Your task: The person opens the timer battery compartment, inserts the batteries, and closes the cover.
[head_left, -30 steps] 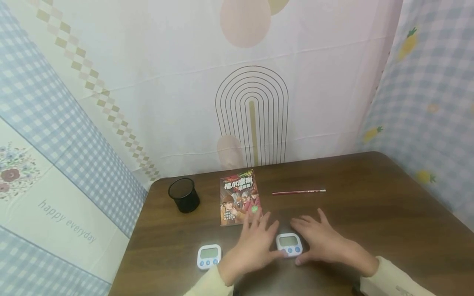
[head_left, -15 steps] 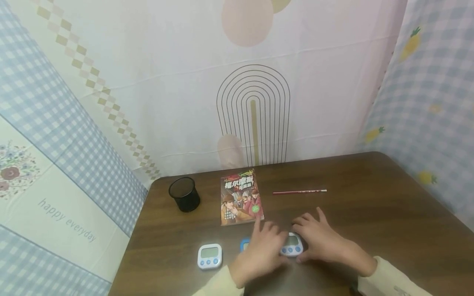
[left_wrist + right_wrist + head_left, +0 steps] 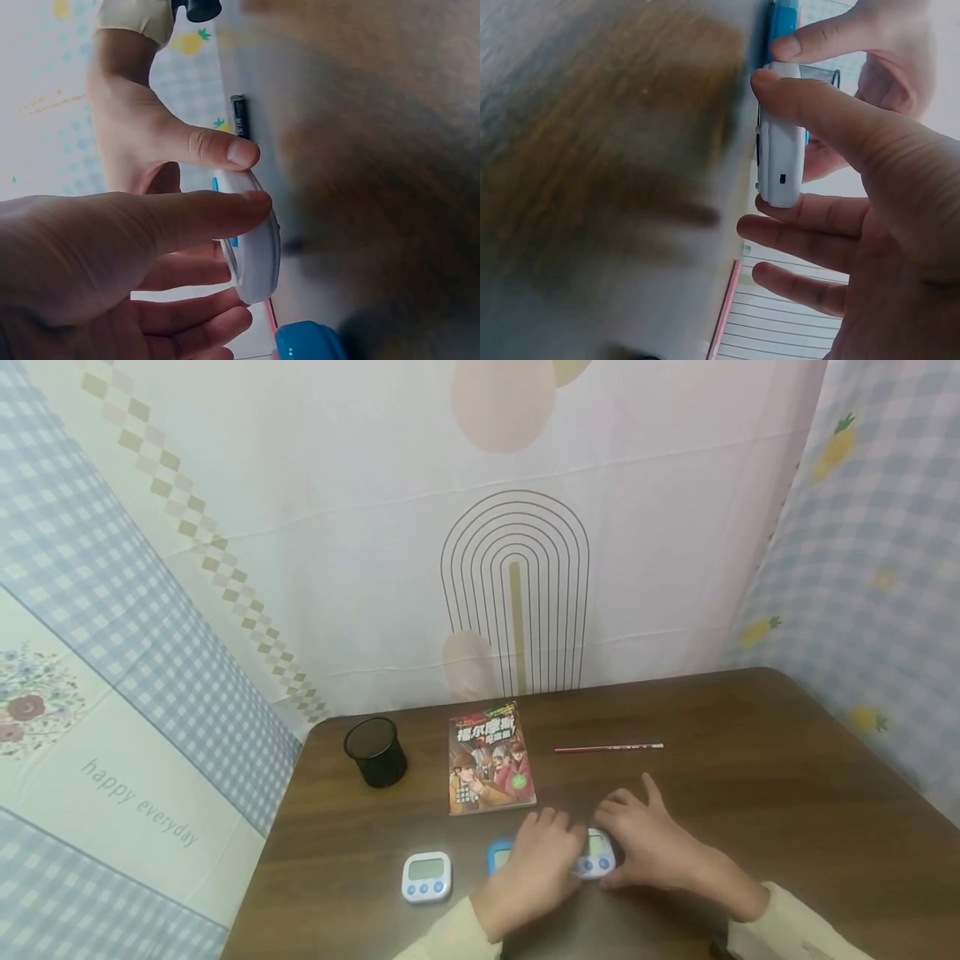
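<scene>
A white digital timer [image 3: 596, 855] with blue buttons lies between both hands near the table's front. My left hand [image 3: 542, 860] grips its left side, covering much of it. My right hand [image 3: 651, 843] holds its right side, with the index finger raised in the head view. In the left wrist view both thumbs press the near edge of the white timer [image 3: 259, 247]. The right wrist view shows the side of the white timer [image 3: 781, 161] between thumb and fingers. A blue timer [image 3: 498, 855] is partly hidden behind my left hand. Another white timer [image 3: 426, 877] lies further left.
On the dark wooden table [image 3: 787, 793] lie a comic-style book [image 3: 491, 764] and a red pencil [image 3: 607, 748]. A black mesh cup [image 3: 378, 756] stands at the back left. A small dark cylinder [image 3: 239, 116] shows beyond the right thumb. Patterned cloth hangs behind.
My left hand has moved right and its fingers have curled over the middle timer's left side, uncovering part of the blue timer. The right hand stays at the timer's right side.
</scene>
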`<state>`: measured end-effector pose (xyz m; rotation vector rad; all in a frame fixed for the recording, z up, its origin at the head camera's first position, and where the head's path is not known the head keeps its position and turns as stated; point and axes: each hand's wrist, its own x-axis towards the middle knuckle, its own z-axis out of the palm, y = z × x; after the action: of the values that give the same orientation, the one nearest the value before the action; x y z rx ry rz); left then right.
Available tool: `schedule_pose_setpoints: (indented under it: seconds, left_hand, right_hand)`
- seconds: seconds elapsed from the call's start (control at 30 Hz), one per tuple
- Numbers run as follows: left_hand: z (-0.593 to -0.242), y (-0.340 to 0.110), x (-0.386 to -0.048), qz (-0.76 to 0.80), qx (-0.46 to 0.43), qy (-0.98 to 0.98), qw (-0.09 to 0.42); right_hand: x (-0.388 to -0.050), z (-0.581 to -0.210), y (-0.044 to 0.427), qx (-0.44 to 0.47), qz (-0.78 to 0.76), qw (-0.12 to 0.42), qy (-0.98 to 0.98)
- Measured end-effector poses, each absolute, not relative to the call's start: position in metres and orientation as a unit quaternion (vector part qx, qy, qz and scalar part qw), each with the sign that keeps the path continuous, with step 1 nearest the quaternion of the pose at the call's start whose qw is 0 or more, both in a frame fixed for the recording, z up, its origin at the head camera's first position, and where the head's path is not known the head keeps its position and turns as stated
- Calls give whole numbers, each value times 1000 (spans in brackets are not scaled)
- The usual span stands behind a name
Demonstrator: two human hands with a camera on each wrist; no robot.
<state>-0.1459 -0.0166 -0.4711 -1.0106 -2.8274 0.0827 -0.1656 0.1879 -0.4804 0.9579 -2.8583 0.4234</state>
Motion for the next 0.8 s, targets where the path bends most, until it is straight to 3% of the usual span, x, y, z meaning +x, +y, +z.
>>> schedule_pose_setpoints:
  seconds: [0.17, 0.4, 0.8]
  left_hand:
    - [-467, -19, -147, -20, -339, -937, 77]
    - [-463, -23, -149, -134, -310, -940, 51]
    - [-461, -22, -142, -234, -299, -920, 93]
  right_hand:
    - [-167, -478, 193, 309, 168, 59, -934]
    - [-172, -473, 197, 299, 239, 62, -922]
    - [-176, -469, 198, 309, 325, 78, -890]
